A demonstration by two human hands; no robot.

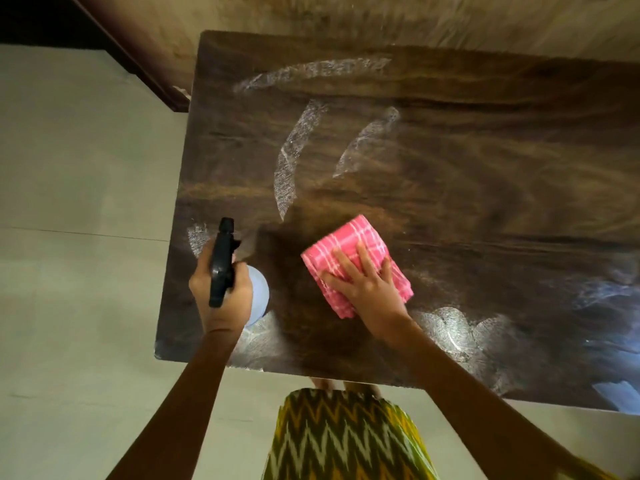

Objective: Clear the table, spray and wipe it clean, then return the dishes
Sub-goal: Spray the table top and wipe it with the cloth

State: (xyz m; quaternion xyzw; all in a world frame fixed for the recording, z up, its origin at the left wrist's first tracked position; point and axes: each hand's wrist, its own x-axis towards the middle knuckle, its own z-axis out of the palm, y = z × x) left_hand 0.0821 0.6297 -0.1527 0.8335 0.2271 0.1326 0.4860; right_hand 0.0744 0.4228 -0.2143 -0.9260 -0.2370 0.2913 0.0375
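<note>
While left hand (221, 289) grips half-hidden spray bottle (258, 296), right hand (367, 285) flat, open on cloth (353, 251).

A home is suggested, most likely a dining or living room. A dark wood-grain tabletop (450, 202) is set close against a mottled brown wall (311, 15), over a floor (69, 202) laid with large pale tiles whose joints can be seen. Streaks of white foam (287, 168) are spread on the wood. A pink checked cloth (349, 244) of the household kind is pressed flat on it, and a spray bottle (258, 292) with a black trigger is held beside it. Everyday clothing, a yellow-green zigzag garment (346, 441), is worn.
</note>
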